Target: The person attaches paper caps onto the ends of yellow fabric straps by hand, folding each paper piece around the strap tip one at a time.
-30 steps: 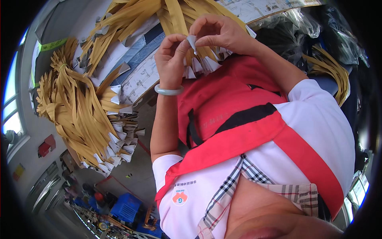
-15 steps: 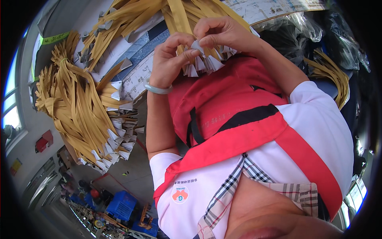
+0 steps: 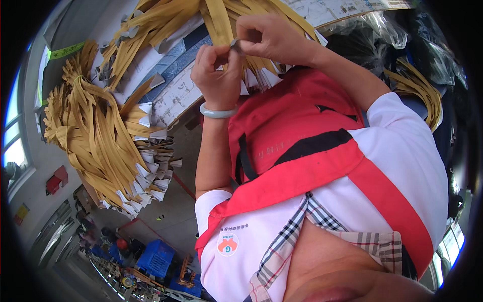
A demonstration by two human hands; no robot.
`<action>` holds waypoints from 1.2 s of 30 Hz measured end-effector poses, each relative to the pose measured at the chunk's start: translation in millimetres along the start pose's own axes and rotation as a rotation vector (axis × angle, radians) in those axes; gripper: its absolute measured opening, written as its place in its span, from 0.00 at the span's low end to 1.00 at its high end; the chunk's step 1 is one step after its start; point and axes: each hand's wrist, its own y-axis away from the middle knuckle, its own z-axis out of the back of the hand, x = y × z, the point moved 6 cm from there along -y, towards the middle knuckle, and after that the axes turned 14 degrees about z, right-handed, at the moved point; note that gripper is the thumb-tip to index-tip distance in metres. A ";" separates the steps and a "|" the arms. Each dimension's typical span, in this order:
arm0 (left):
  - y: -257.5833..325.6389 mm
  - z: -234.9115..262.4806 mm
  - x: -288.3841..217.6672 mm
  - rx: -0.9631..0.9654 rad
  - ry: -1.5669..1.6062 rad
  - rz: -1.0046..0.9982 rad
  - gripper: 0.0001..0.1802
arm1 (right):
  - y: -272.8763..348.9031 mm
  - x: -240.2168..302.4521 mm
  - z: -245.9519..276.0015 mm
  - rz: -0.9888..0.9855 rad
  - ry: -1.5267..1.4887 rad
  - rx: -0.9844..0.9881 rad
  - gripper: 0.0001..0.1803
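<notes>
My left hand (image 3: 216, 73), with a pale bangle (image 3: 218, 111) at the wrist, and my right hand (image 3: 271, 39) meet above the red apron (image 3: 302, 105). Thumbs and fingertips of both hands are closed in a pinch on the small grey end of a mustard zipper tape (image 3: 234, 43). The fingers hide most of that end. Behind and below them hang more mustard zipper tapes (image 3: 217, 22) with white, folded-looking ends (image 3: 268, 79), draped over the table edge against the apron.
A thick bundle of zipper tapes (image 3: 95, 126) with white ends hangs at the left. More tapes (image 3: 143, 30) lie on the white table (image 3: 176, 103), beside blue strips (image 3: 171, 75). Clear plastic bags (image 3: 372, 35) and another tape bundle (image 3: 420, 95) are at the right. A blue crate (image 3: 156, 259) stands lower left.
My left hand has turned more upright and shifted slightly right. My right hand has moved a little left and up. The grey end between them is now mostly covered by my fingertips.
</notes>
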 end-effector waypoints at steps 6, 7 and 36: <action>6.8 -0.9 -3.2 0.241 0.527 0.403 0.03 | 17.9 -17.5 -3.4 0.066 -0.118 -0.322 0.06; -0.7 5.7 -15.6 0.122 0.492 0.310 0.05 | 18.7 -21.1 -3.9 0.054 -0.344 -0.367 0.06; 15.3 15.8 39.9 0.216 -0.118 0.092 0.07 | 96.1 -41.5 -5.0 -0.055 0.269 0.365 0.11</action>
